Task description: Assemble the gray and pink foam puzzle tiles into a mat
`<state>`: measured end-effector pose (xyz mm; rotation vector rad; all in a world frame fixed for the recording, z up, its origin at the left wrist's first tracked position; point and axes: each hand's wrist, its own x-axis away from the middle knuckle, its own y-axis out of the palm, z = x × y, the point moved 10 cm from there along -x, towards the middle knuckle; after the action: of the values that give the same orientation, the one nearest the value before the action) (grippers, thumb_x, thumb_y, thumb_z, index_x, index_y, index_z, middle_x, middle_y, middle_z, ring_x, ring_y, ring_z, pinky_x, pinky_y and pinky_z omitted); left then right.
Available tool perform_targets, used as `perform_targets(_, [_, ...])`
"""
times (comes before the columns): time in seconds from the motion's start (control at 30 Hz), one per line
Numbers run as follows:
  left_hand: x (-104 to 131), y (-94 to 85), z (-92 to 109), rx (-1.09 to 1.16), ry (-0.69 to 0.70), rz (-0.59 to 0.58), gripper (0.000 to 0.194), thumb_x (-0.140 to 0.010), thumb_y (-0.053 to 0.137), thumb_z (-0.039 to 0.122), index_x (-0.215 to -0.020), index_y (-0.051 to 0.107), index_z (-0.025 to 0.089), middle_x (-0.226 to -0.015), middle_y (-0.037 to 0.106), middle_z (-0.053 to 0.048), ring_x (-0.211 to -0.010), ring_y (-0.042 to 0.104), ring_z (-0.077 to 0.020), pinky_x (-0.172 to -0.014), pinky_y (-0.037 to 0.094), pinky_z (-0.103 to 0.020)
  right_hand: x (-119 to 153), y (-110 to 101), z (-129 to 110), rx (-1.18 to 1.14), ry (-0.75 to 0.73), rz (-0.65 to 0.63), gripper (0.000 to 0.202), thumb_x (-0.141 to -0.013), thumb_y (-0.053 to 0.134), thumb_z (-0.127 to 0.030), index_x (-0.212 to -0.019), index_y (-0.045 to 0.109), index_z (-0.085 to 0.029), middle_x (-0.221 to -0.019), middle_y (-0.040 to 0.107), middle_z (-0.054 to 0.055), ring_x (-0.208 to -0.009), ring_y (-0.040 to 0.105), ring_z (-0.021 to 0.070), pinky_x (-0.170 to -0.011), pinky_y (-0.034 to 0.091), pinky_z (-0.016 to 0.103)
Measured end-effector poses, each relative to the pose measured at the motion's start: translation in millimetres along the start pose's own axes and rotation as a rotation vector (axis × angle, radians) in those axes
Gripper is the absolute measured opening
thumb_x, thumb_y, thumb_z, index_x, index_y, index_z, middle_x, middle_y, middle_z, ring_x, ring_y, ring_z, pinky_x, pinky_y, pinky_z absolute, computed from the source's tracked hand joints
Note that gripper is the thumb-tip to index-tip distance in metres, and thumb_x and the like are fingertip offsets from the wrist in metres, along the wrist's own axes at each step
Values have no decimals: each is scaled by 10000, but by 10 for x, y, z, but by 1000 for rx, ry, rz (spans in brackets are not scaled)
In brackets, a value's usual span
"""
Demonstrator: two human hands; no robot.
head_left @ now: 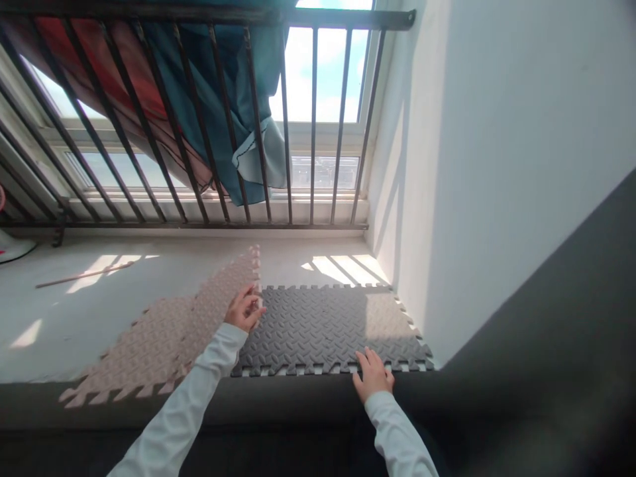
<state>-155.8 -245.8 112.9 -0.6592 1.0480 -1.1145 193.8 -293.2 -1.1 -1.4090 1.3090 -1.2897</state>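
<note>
Pink foam mats [218, 301] with jagged interlocking edges lie to the left, one part raised at a slant. My left hand [245, 309] is closed on the right edge of that raised part, thumb and fingers curled around it. Grey foam mats [318, 321] with a raised tread pattern lie flat beside it, reaching to the right wall. My right hand [372, 376] rests at their front edge, fingers stretched out over the toothed border and holding nothing. The meeting line of pink and grey is partly hidden behind my left hand.
A white sill [163, 248] runs under dark metal railings [313, 132] at the window. Red and teal cloth [209, 99] hangs behind the bars. A thin stick [84, 274] lies on the left. The white wall [497, 132] bounds the right side.
</note>
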Motion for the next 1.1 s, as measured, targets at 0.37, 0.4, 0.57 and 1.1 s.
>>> perform_targets(0.37, [278,2070,2496,117,156,-479,506,-727,422,432,-1205,432,267,-1368,307,-40,-1226,282,-236,-1011,166,-491,-46,-14,620,-68,264,100,436,-680,401,-187,-1090,535,-245,-1276,436,24,-1169,366,161,-886,332,335])
perform_targets(0.4, [390,2199,2455,77,141,-575,597,-722,417,453,-1279,324,260,-1389,259,-58,-1251,232,-251,-1003,124,-536,-49,-13,671,-68,277,100,442,-671,403,-179,-1087,536,-245,-1278,434,25,-1171,364,162,-892,327,341])
perform_targets(0.57, [673,2084,1424,-297,6,-683,871,-557,602,447,-1316,189,333,-1433,86,-41,-1286,1,-323,-925,22,-650,-121,-80,757,-88,270,109,443,-661,393,-160,-1068,547,-238,-1280,430,40,-1179,351,177,-927,284,379])
perform_targets(1.1, [261,2106,514,-304,-79,-369,462,-699,519,280,-1160,487,277,-1068,530,-38,-950,473,-173,-841,338,-258,-893,-292,611,-64,93,40,506,-713,395,-128,-1213,413,-204,-1180,480,89,-1019,486,164,-810,373,253])
